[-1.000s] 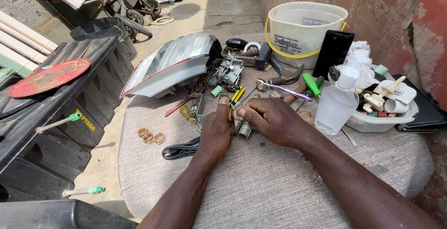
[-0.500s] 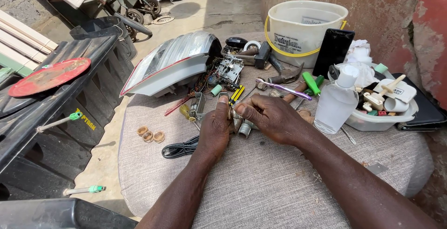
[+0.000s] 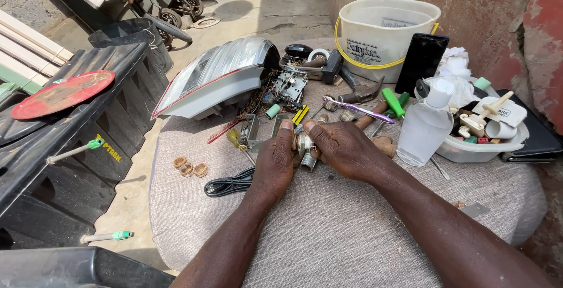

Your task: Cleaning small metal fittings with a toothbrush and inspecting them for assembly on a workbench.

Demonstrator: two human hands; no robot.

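Observation:
My left hand (image 3: 275, 162) and my right hand (image 3: 340, 146) meet over a small silver metal part (image 3: 303, 145) on a grey cloth-covered table (image 3: 328, 235). Both hands grip it, thumbs pointing up on either side. Most of the part is hidden by my fingers. A small cylindrical metal piece (image 3: 309, 162) pokes out below my right hand.
A car tail lamp (image 3: 214, 80), a circuit board (image 3: 288, 86), a purple toothbrush (image 3: 358, 110), screwdrivers and a hammer (image 3: 362, 93) lie behind the hands. A clear bottle (image 3: 427, 123), white tray (image 3: 487, 147), bucket (image 3: 384, 36), black cable (image 3: 229, 183) and three brown rings (image 3: 190, 168) surround them.
Both hands stay locked on the metal part at the same spot; only the fingers shift slightly.

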